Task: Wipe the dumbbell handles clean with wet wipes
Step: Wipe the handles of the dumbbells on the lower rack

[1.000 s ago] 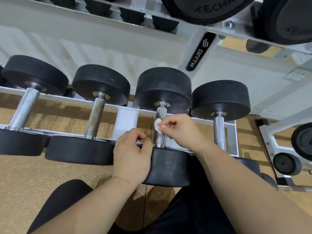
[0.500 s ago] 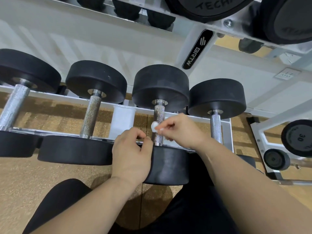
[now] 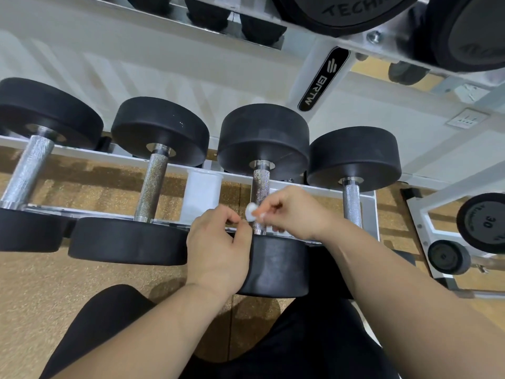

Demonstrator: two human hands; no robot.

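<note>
Head camera looks down on the lowest shelf of a white rack point(image 3: 82, 154), where four black dumbbells lie side by side across its front and back rails. My right hand point(image 3: 292, 212) pinches a small balled-up wet wipe point(image 3: 250, 212) between thumb and fingertips. It holds the wipe against the left side of the handle point(image 3: 261, 187) of the third dumbbell point(image 3: 263, 138) from the shelf's left end, low on the bar near the front rail. My left hand point(image 3: 218, 242) lies with curled fingers over the front rail, its thumb against the near weight of that same dumbbell. I cannot tell whether it really grips anything.

Just left of it, the second dumbbell point(image 3: 159, 127) has a duller, brownish handle, while the one at the shelf's left end point(image 3: 46, 110) has a bright silver bar. A fourth dumbbell point(image 3: 352, 154) lies at the right end.

Under the open shelf shows a tan speckled floor point(image 3: 41, 283), and behind the rack a white wall point(image 3: 136, 64) with a socket point(image 3: 467, 119). An upright post carries a black label point(image 3: 323, 77) reading BRTW. Above it, an upper shelf holds larger weights point(image 3: 341, 12). Past the shelf's right end stands a second rack with a weight marked 30 point(image 3: 483, 222). My black trousers point(image 3: 314, 337) fill the bottom of the view.
</note>
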